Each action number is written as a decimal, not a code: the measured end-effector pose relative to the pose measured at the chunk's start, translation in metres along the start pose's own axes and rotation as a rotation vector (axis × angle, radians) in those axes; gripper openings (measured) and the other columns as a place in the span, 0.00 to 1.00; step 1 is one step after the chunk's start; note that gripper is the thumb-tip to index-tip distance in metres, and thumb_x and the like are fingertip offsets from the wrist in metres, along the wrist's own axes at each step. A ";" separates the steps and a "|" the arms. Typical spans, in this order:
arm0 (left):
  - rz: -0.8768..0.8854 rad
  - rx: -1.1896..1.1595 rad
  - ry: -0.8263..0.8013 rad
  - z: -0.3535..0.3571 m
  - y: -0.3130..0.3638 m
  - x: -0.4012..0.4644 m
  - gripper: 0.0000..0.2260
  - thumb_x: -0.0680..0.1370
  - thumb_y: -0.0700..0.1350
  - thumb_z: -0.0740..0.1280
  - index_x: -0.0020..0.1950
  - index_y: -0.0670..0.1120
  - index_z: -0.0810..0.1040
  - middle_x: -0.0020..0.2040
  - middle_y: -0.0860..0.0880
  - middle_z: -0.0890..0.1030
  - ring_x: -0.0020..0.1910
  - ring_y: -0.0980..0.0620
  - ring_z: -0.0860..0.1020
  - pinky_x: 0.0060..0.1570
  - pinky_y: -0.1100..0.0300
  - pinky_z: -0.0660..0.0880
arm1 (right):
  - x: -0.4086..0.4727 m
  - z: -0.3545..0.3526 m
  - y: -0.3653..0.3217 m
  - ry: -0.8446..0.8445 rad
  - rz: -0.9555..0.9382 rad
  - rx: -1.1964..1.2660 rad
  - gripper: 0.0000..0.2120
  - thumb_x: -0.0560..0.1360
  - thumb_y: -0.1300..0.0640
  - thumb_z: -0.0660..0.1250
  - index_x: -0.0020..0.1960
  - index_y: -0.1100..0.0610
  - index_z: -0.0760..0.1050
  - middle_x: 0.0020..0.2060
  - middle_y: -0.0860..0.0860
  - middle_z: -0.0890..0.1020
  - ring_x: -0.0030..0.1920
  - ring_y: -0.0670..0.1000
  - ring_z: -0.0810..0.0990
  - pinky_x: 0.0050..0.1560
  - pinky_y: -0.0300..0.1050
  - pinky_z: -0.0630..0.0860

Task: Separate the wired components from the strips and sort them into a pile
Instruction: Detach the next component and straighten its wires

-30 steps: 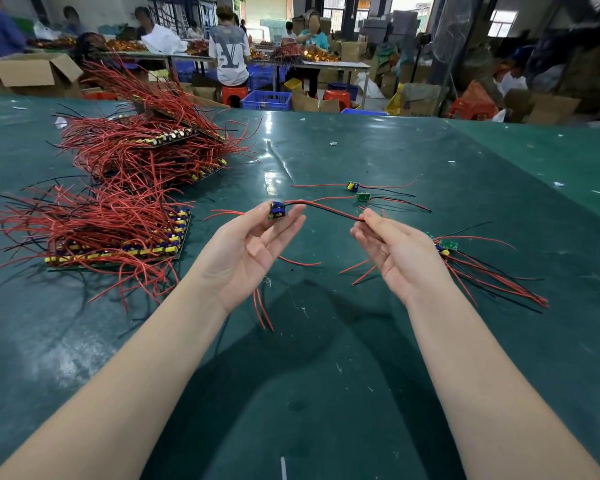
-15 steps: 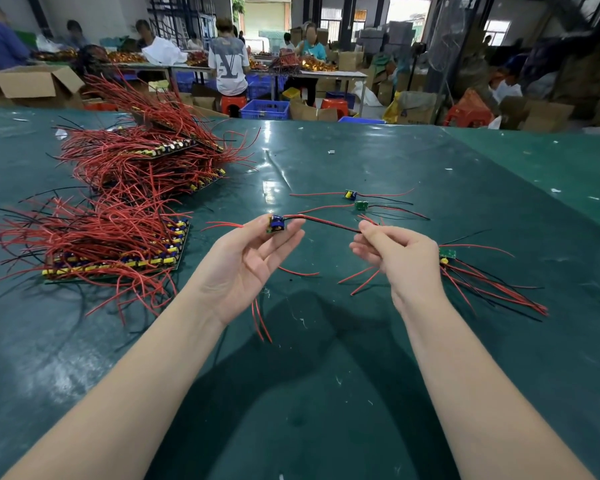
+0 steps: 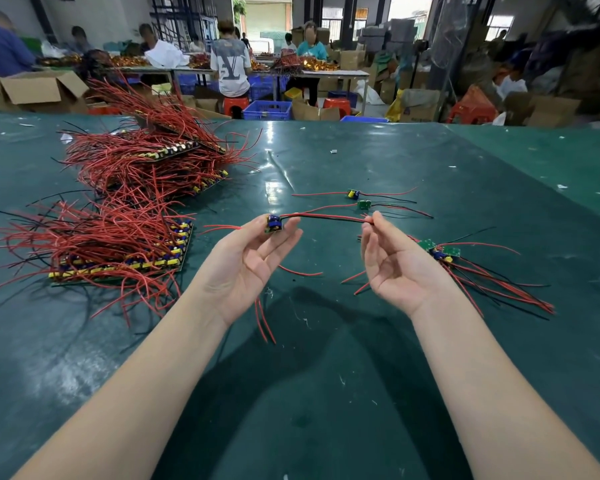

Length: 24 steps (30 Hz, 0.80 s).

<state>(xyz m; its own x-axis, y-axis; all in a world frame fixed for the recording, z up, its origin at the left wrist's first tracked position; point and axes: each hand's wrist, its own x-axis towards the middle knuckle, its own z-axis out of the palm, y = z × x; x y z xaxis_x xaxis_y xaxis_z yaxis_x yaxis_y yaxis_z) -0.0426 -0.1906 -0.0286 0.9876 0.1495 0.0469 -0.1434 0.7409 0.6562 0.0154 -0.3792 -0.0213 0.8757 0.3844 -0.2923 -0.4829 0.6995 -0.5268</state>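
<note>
One wired component point(image 3: 273, 224) pinched in left hand point(image 3: 253, 261), right hand point(image 3: 394, 263) pinching its wires point(image 3: 326, 217)

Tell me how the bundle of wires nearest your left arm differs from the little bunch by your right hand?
The left bundle is big, its red wires joined to strips of yellow and blue parts. The right bunch is small: a few loose green parts with wires fanning out. Both lie on the green table and carry red and black wires.
</note>
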 end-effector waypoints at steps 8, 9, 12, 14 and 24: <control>0.004 0.064 0.063 0.001 -0.001 0.001 0.04 0.79 0.39 0.63 0.47 0.41 0.76 0.41 0.46 0.83 0.53 0.47 0.83 0.53 0.56 0.80 | 0.001 0.006 0.012 -0.109 -0.065 -0.170 0.22 0.62 0.51 0.75 0.52 0.63 0.80 0.37 0.51 0.84 0.36 0.46 0.83 0.34 0.34 0.79; 0.002 0.086 0.066 0.001 -0.002 0.000 0.04 0.79 0.40 0.63 0.48 0.42 0.77 0.41 0.47 0.84 0.52 0.48 0.83 0.54 0.57 0.79 | 0.000 0.006 0.014 -0.127 -0.056 -0.192 0.22 0.62 0.50 0.74 0.51 0.63 0.80 0.38 0.52 0.84 0.37 0.47 0.84 0.35 0.34 0.79; 0.022 0.173 0.045 0.002 -0.005 -0.001 0.04 0.79 0.40 0.63 0.49 0.44 0.78 0.42 0.49 0.84 0.50 0.50 0.83 0.54 0.59 0.79 | 0.000 0.008 0.019 -0.189 -0.089 -0.292 0.16 0.64 0.53 0.73 0.48 0.61 0.82 0.39 0.53 0.85 0.40 0.48 0.85 0.39 0.37 0.80; 0.036 0.235 0.038 0.003 -0.007 -0.002 0.04 0.78 0.40 0.64 0.49 0.45 0.78 0.42 0.49 0.85 0.48 0.53 0.83 0.52 0.61 0.79 | -0.001 0.009 0.026 -0.233 -0.121 -0.342 0.09 0.64 0.58 0.72 0.43 0.60 0.84 0.40 0.55 0.85 0.41 0.50 0.85 0.41 0.38 0.81; 0.018 0.413 0.059 0.005 -0.018 -0.004 0.05 0.77 0.36 0.65 0.51 0.41 0.80 0.40 0.49 0.82 0.35 0.58 0.77 0.39 0.69 0.76 | 0.001 0.005 0.032 -0.277 -0.288 -0.519 0.07 0.73 0.66 0.69 0.49 0.59 0.81 0.39 0.54 0.86 0.37 0.49 0.84 0.42 0.38 0.80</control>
<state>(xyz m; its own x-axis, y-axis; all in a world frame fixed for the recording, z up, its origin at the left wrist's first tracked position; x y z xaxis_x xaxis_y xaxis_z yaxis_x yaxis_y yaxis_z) -0.0439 -0.2073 -0.0366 0.9782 0.2062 0.0252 -0.1107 0.4148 0.9032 0.0012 -0.3532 -0.0341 0.9046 0.4148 0.0980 -0.1065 0.4426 -0.8904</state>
